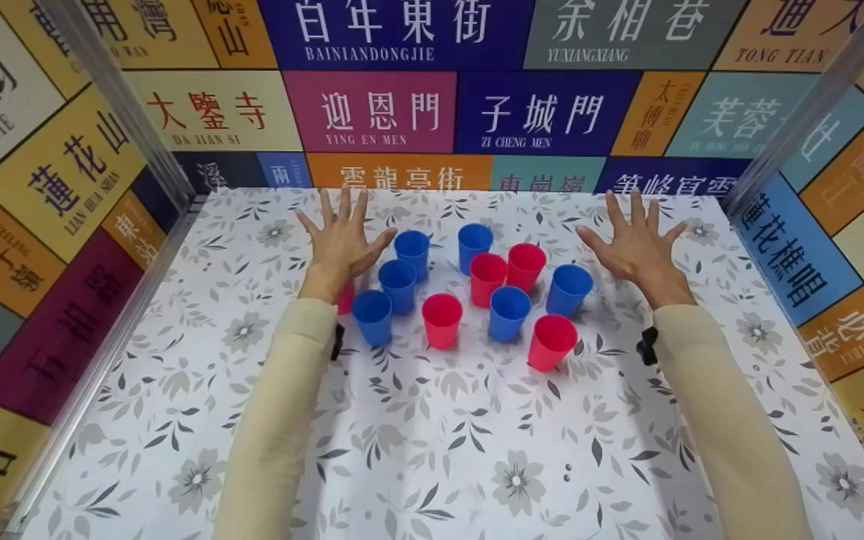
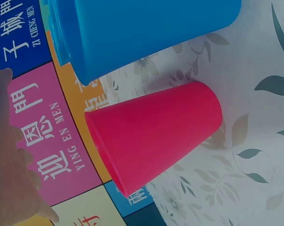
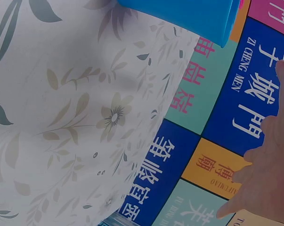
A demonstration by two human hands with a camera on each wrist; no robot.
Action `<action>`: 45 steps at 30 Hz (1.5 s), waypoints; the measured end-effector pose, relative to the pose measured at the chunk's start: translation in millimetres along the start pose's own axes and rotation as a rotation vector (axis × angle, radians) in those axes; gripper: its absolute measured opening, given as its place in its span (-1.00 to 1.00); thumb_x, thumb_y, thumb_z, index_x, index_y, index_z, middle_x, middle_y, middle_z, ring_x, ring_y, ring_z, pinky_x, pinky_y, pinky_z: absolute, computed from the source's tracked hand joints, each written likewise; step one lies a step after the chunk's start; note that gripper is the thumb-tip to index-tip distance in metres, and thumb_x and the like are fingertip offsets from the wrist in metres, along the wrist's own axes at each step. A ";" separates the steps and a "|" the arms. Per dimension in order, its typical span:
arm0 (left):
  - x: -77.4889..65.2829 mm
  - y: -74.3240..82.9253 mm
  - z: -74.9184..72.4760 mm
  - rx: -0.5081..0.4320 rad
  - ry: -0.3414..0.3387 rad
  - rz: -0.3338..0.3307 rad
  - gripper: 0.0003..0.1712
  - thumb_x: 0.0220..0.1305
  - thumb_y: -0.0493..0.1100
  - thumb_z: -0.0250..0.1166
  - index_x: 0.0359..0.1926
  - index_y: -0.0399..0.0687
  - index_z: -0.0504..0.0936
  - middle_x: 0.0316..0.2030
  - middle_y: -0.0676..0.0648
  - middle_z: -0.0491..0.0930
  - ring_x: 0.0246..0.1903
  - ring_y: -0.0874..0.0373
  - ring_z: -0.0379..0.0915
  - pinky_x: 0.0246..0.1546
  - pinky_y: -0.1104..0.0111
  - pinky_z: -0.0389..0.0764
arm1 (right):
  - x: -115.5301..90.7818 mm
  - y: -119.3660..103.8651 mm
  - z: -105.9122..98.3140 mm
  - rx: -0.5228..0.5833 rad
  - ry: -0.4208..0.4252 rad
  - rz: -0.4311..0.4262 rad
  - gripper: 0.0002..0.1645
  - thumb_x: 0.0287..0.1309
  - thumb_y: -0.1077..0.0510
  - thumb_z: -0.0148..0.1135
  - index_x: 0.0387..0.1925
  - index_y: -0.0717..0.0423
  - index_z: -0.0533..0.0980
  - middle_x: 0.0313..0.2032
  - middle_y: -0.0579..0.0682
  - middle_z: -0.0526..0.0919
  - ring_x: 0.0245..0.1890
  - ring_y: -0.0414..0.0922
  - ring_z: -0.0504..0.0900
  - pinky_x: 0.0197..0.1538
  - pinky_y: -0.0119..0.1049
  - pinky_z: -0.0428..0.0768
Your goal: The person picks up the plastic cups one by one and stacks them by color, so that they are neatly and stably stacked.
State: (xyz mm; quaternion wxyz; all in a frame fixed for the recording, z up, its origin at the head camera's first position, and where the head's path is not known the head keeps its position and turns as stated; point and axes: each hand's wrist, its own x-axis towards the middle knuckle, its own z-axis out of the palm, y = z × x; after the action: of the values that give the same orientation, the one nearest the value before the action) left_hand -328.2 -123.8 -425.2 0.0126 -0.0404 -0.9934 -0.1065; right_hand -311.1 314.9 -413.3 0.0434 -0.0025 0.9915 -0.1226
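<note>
Several blue and red plastic cups stand upright, mouths up, between my two hands. My left hand (image 1: 338, 244) is spread wide with nothing in it, left of a blue cup (image 1: 412, 251). Behind that wrist a red cup (image 1: 345, 298) is mostly hidden; a red cup (image 2: 156, 136) shows whole in the left wrist view, beside a blue one (image 2: 156, 33). My right hand (image 1: 638, 247) is likewise spread and holds nothing. The blue cup (image 1: 569, 290) stands nearest to it, with a red cup (image 1: 553, 343) closer to me.
A white cloth with grey flowers (image 1: 402, 465) covers the table. Printed panels with large characters (image 1: 372, 112) rise at the back and both sides, and clear posts (image 1: 799, 112) mark the back corners. More cups, such as a red one (image 1: 442, 321), stand mid-table.
</note>
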 end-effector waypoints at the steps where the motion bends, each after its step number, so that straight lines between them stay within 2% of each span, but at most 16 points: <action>1: 0.3 -0.1 -0.1 -0.003 -0.001 -0.001 0.02 0.34 0.51 -0.15 0.62 0.19 -0.23 0.62 -0.14 -0.38 0.57 -0.32 -0.59 0.36 -0.49 -0.42 | 0.3 0.0 -0.1 0.002 0.000 0.001 0.19 0.21 -0.68 -0.41 0.58 -0.14 -0.45 0.55 0.28 -0.55 0.49 0.44 -0.58 0.17 0.66 -0.64; 9: -1.0 -0.4 -1.8 -0.022 -0.003 0.006 0.04 0.32 0.54 -0.17 0.62 0.21 -0.26 0.62 -0.14 -0.39 0.56 -0.33 -0.62 0.36 -0.49 -0.46 | 2.2 -0.8 -0.4 0.012 0.001 0.005 0.20 0.20 -0.69 -0.41 0.58 -0.15 -0.45 0.55 0.27 -0.58 0.48 0.46 -0.60 0.15 0.62 -0.71; 19: -6.1 -4.6 -1.8 -0.005 -0.001 0.032 0.06 0.30 0.56 -0.18 0.62 0.20 -0.25 0.62 -0.14 -0.35 0.57 -0.35 -0.56 0.36 -0.51 -0.39 | -2.2 0.0 4.4 0.007 0.000 -0.005 0.20 0.20 -0.69 -0.39 0.59 -0.13 -0.39 0.56 0.28 -0.52 0.50 0.42 -0.58 0.16 0.62 -0.70; 25: -12.1 -9.9 -8.0 -0.029 -0.034 0.056 0.07 0.30 0.57 -0.18 0.61 0.20 -0.28 0.62 -0.12 -0.40 0.56 -0.33 -0.62 0.34 -0.51 -0.47 | -7.4 -3.2 5.3 -0.002 0.007 -0.032 0.20 0.19 -0.69 -0.37 0.59 -0.16 -0.40 0.57 0.22 -0.54 0.52 0.38 -0.57 0.22 0.60 -0.68; 32: -19.6 -16.9 -11.4 -0.041 -0.028 0.093 0.08 0.29 0.57 -0.15 0.62 0.18 -0.24 0.62 -0.11 -0.40 0.56 -0.31 -0.68 0.32 -0.50 -0.54 | -17.1 -8.0 3.6 0.004 0.029 -0.060 0.19 0.20 -0.67 -0.34 0.60 -0.14 -0.33 0.59 0.20 -0.48 0.54 0.39 -0.50 0.26 0.60 -0.63; 36: -25.4 -21.5 -11.5 -0.042 -0.019 0.123 0.09 0.28 0.60 -0.18 0.62 0.19 -0.25 0.62 -0.09 -0.41 0.56 -0.31 -0.67 0.32 -0.51 -0.53 | -23.7 -11.6 2.5 0.029 0.037 -0.079 0.19 0.20 -0.68 -0.32 0.60 -0.15 -0.33 0.59 0.18 -0.47 0.55 0.36 -0.50 0.27 0.59 -0.63; 40: -34.0 -27.8 -11.6 -0.097 -0.003 0.171 0.08 0.29 0.57 -0.12 0.61 0.20 -0.24 0.62 -0.08 -0.38 0.56 -0.28 -0.69 0.32 -0.49 -0.58 | -33.0 -16.4 1.0 0.077 0.061 -0.103 0.16 0.22 -0.66 -0.28 0.60 -0.19 -0.33 0.60 0.16 -0.41 0.57 0.30 -0.49 0.33 0.53 -0.62; 45: -45.7 -34.0 -12.2 -0.212 0.034 0.210 0.06 0.31 0.52 -0.04 0.61 0.25 -0.23 0.63 -0.05 -0.32 0.58 -0.24 -0.65 0.34 -0.42 -0.66 | -48.1 -17.4 1.2 0.243 0.139 -0.158 0.07 0.31 -0.53 -0.15 0.61 -0.16 -0.23 0.62 0.11 -0.30 0.60 0.20 -0.44 0.45 0.39 -0.59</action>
State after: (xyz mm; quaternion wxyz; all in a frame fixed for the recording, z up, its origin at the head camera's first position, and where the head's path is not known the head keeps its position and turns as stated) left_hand -285.4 -163.1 -422.0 0.0364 -0.1434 -0.9665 -0.2098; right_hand -263.2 298.6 -406.1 -0.0349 -0.0666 0.9667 -0.2446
